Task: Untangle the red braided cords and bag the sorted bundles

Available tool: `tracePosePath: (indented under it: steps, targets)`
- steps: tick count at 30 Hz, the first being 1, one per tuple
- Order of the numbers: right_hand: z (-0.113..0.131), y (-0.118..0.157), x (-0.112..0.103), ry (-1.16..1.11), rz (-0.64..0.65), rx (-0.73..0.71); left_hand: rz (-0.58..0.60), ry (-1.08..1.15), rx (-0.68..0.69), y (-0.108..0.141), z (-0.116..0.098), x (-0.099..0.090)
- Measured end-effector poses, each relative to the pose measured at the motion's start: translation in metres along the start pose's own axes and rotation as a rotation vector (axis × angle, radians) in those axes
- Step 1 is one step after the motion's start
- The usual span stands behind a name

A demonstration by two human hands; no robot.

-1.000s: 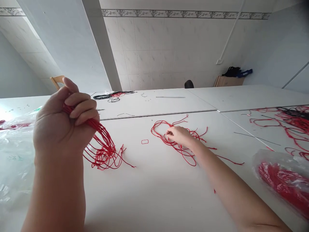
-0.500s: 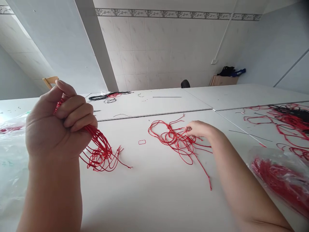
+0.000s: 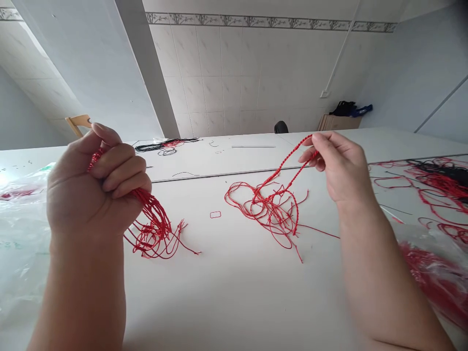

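Note:
My left hand [image 3: 106,185] is closed in a fist around a bundle of red braided cords [image 3: 155,217]. The cords' lower ends hang down to the white table in loops and knotted tails. On the right, my right hand [image 3: 340,163] pinches a red braided cord [image 3: 290,158] between thumb and fingers, raised above the table. It forms a bent loop at my fingertips, and both its strands run down into a loose tangle of red cords [image 3: 268,214] on the tabletop. Between the two groups lies a small red rectangle outline [image 3: 215,214].
A clear plastic bag [image 3: 22,248] lies at left, another with red cords [image 3: 435,273] at right. Black and red cords [image 3: 446,178] spread at far right; more black cords [image 3: 161,145] lie behind. A thin ruler-like strip [image 3: 253,146] rests on the far table.
My right hand has risen from the tangle and moved right, drawing up a red braided cord. My left hand has shifted slightly right, still gripping its bundle.

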State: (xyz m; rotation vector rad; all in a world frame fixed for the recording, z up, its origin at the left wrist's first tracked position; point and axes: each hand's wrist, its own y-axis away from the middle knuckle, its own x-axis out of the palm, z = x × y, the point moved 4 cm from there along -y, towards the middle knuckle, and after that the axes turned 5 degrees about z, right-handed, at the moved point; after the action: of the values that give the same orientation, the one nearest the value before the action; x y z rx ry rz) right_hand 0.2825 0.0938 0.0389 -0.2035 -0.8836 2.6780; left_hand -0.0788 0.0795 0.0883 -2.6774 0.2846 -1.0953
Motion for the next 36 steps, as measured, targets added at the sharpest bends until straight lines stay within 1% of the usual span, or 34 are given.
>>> tracePosePath:
  steps: [3,6,9,11,15,18,21,23,26,29,32,36]
  targets:
    - [0.0,0.001,0.004,-0.093,0.023,0.035,-0.001,0.004,-0.009,-0.001,0.003,-0.001]
    - [-0.001,0.001,0.008,-0.183,0.093,0.078,0.014,-0.01,-0.033,-0.004,0.01,0.0]
    - [0.001,0.004,0.013,-0.224,0.148,0.086,0.056,-0.047,-0.101,-0.006,0.022,0.001]
    - [0.004,0.006,0.015,-0.245,0.156,0.084,0.095,-0.084,-0.167,-0.008,0.035,0.001]
    - [0.014,0.012,0.023,-0.278,0.162,0.071,0.224,-0.193,-0.308,-0.011,0.07,-0.001]
    - [0.024,0.018,0.03,-0.325,0.182,0.041,0.301,-0.275,-0.452,-0.01,0.106,-0.007]
    - [0.035,0.026,0.038,-0.308,0.217,0.01,0.395,-0.391,-0.601,-0.004,0.14,-0.01]
    - [0.042,0.031,0.041,-0.283,0.244,-0.007,0.453,-0.526,-0.623,0.001,0.154,-0.009]
    - [0.047,0.036,0.044,-0.277,0.276,-0.034,0.526,-0.738,-0.601,0.008,0.162,-0.004]
    - [0.049,0.039,0.047,-0.27,0.297,-0.033,0.586,-0.859,-0.609,0.014,0.164,0.0]
    - [0.049,0.041,0.051,-0.282,0.303,-0.017,0.602,-0.893,-0.611,0.017,0.167,0.0]
    - [0.044,0.038,0.053,-0.289,0.309,0.008,0.532,-0.825,-0.568,0.013,0.168,-0.005]
